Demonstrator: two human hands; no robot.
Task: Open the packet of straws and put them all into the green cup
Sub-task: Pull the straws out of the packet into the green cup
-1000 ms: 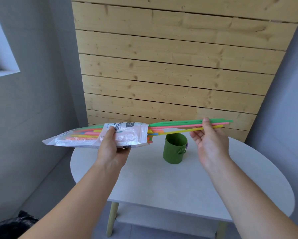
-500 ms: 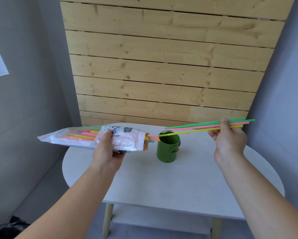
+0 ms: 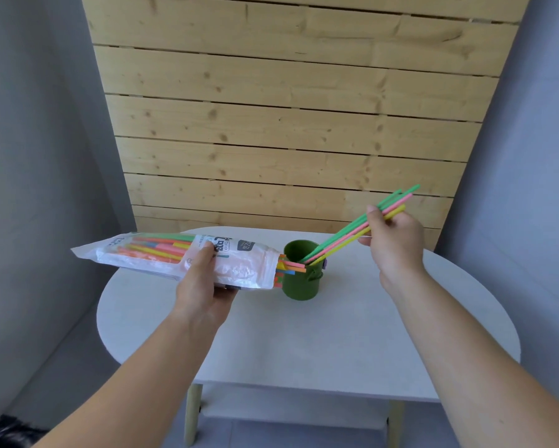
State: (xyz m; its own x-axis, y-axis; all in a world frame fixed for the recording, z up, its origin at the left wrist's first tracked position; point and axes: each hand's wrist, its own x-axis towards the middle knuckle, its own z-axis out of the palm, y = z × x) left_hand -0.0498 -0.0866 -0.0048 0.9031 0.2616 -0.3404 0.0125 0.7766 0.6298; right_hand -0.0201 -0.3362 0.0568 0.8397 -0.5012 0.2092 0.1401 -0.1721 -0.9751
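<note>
My left hand (image 3: 203, 286) grips the clear packet of straws (image 3: 149, 253) and holds it level above the table, its open end pointing at the green cup (image 3: 302, 279). Several coloured straw ends stick out of that opening, just left of the cup's rim. My right hand (image 3: 391, 240) pinches a small bunch of green, pink and yellow straws (image 3: 346, 236). The bunch slants down to the left, and its lower ends are inside the cup.
The cup stands on a white oval table (image 3: 336, 344) with pale wooden legs and a lower shelf. A wooden plank wall (image 3: 288, 124) rises behind it, with grey walls on both sides. Something dark lies on the floor at the bottom left (image 3: 9, 431).
My right hand pulled a bunch of straws out of the packet to the right, then tilted them down so their ends went into the cup. The packet stayed in my left hand.
</note>
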